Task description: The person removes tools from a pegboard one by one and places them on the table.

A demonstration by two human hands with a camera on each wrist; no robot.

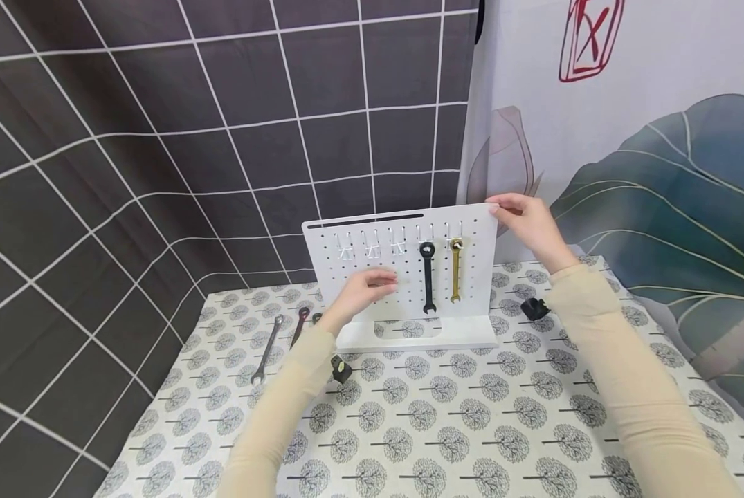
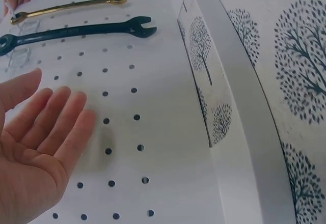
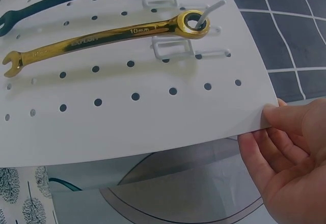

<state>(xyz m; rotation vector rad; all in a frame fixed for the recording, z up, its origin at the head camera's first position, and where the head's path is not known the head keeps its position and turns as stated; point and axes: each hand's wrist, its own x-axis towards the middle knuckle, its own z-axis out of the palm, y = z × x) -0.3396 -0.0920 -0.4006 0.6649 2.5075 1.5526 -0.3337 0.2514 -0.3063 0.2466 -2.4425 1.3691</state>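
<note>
A white pegboard (image 1: pixel 480 283) stands on the table. My right hand (image 1: pixel 530 225) pinches its upper right corner, thumb (image 3: pixel 285 117) on the front face and fingers behind the edge. On the board's hooks hang a black combination wrench (image 1: pixel 428 277) and, to its right, a gold wrench (image 1: pixel 455 270) marked 10mm, ring ends up. Several clear hooks (image 1: pixel 372 243) to their left carry nothing. In front of the board's lower middle, my left hand (image 1: pixel 362 290) holds nothing, its fingers loosely extended. The left wrist view shows its palm (image 2: pixel 30 168) beside the rows of holes.
Left of the board, a grey wrench (image 1: pixel 267 349) and a dark reddish wrench (image 1: pixel 300 325) lie on the tree-print tablecloth (image 1: pixel 403 415). Another dark ring end (image 1: pixel 317 317) is partly hidden by my left arm. A dark gridded curtain (image 1: pixel 222 138) hangs behind.
</note>
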